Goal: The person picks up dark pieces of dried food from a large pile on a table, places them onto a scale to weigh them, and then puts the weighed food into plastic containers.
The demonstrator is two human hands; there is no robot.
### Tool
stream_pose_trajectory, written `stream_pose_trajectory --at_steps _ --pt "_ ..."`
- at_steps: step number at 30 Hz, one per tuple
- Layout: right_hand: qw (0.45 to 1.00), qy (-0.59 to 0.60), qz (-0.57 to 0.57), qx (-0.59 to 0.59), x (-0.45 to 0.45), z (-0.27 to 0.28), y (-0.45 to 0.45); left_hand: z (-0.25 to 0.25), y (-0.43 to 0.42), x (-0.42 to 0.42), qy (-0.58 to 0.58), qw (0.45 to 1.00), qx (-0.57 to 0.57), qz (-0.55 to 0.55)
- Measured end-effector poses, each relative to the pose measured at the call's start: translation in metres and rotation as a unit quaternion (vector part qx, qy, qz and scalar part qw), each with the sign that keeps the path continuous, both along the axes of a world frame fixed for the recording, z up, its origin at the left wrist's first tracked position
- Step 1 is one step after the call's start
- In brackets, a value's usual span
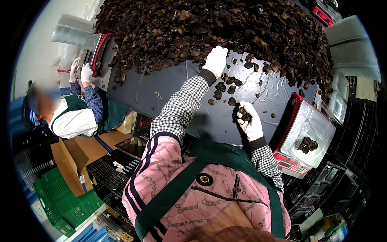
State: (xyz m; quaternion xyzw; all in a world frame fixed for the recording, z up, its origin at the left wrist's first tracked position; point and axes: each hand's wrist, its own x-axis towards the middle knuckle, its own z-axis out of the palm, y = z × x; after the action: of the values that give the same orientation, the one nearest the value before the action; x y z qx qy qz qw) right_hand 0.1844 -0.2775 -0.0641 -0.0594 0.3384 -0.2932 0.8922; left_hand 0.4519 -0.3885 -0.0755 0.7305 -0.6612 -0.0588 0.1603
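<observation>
My left hand (216,60), in a white glove, reaches to the front edge of a large heap of dark brown mushroom-like pieces (193,28); its fingertips are hidden from view. Nearer my body, my right hand (250,121), also gloved, has its fingers curled round a few dark pieces (244,114). Several loose pieces (218,94) lie on the grey table (149,92) between the two hands. To the right, a red and silver scale (308,131) bears a small dark clump (306,144).
At the left, a co-worker (72,113) has gloved hands near another scale (96,54). A third scale (322,12) stands at the upper right beside clear plastic containers (350,44). Black crates (111,171), a green crate (66,199) and a cardboard box (74,161) are low on the left.
</observation>
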Motion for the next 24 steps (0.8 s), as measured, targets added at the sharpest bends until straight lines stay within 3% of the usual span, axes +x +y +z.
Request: stream_pose_trajectory --at_steps 4,5,6,9,11,14,18,21,22,23,24 --pt "1.0 0.022 0.003 -0.021 0.004 0.021 -0.002 0.026 0.043 -0.027 0.177 0.973 -0.136 -0.052" --pt "0.999 0.024 0.004 -0.021 0.006 0.029 -0.002 0.047 0.06 -0.044 0.251 0.96 -0.107 -0.058" --pt "0.999 0.025 0.006 -0.022 0.007 0.032 -0.002 0.062 0.078 -0.056 0.253 0.961 -0.056 -0.099" --pt "1.0 -0.005 -0.002 -0.029 0.005 0.017 0.005 0.057 0.127 -0.09 0.283 0.934 -0.053 -0.21" --pt "0.998 -0.037 0.028 -0.046 0.005 0.017 0.008 0.047 0.148 -0.1 0.286 0.944 -0.055 -0.156" --pt "0.998 -0.024 0.04 -0.045 0.002 0.016 0.018 0.065 0.145 -0.086 0.255 0.944 0.135 -0.163" --pt "0.998 0.046 0.045 -0.023 0.002 0.016 0.016 0.067 0.14 -0.089 0.346 0.916 0.082 -0.188" --pt "0.994 0.069 0.062 -0.057 0.0 0.024 0.011 0.085 0.117 -0.067 0.47 0.848 0.182 -0.164" --pt "0.994 0.092 0.035 -0.042 -0.002 0.022 0.012 0.067 0.104 -0.052 0.329 0.927 0.081 -0.164" --pt "0.993 0.107 0.032 -0.028 -0.004 0.023 0.012 0.047 0.089 -0.036 0.176 0.971 -0.023 -0.158" --pt "0.993 0.107 0.042 -0.03 -0.007 0.023 0.012 0.044 0.076 -0.022 0.064 0.995 -0.033 -0.073"
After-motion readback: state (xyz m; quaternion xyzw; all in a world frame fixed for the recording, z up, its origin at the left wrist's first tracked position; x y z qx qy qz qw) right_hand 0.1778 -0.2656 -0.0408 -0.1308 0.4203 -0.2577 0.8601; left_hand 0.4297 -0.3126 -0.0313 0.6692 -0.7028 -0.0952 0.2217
